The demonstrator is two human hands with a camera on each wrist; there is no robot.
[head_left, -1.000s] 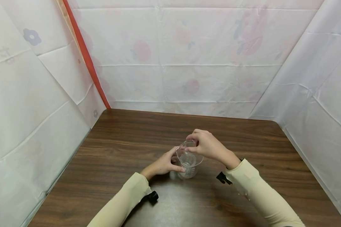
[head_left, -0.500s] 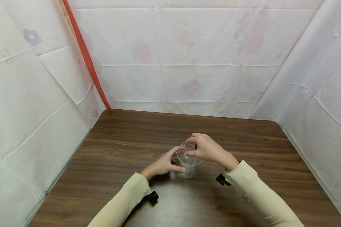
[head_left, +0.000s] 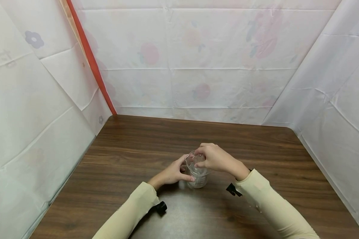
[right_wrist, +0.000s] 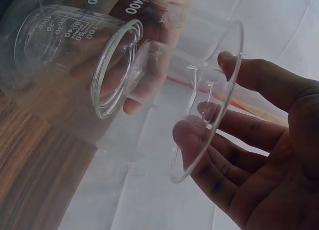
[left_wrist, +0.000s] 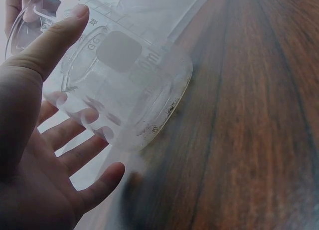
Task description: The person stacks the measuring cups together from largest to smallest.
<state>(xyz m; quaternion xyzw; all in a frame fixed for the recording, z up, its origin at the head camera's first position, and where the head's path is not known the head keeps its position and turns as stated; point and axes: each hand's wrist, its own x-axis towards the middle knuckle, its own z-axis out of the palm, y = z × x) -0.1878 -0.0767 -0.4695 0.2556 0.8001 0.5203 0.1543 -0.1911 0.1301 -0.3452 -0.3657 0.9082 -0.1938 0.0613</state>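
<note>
A large clear glass beaker point(head_left: 199, 181) with printed graduations stands upright on the wooden table. My left hand point(head_left: 172, 172) grips it from the left, thumb on the near side and fingers round the far side. Inside sits a smaller beaker point(right_wrist: 75, 33), marked up to 100, its thick rim facing the large mouth. My right hand point(head_left: 218, 158) reaches over the large beaker's rim, its fingertips inside the mouth. Those fingers pinch the rim of a still smaller clear glass beaker point(right_wrist: 162, 75), whose bottom is right at the middle beaker's opening.
A dark brown wooden table point(head_left: 131, 146) lies under both hands. White patterned sheets point(head_left: 179, 59) hang along the back and sides, with a red strip point(head_left: 91, 59) at the back left corner. Black wrist straps sit by both cream sleeves point(head_left: 266, 196).
My right hand has moved down and slightly nearer, bringing the smallest beaker deeper into the large one. My left hand and the large beaker have stayed in place.
</note>
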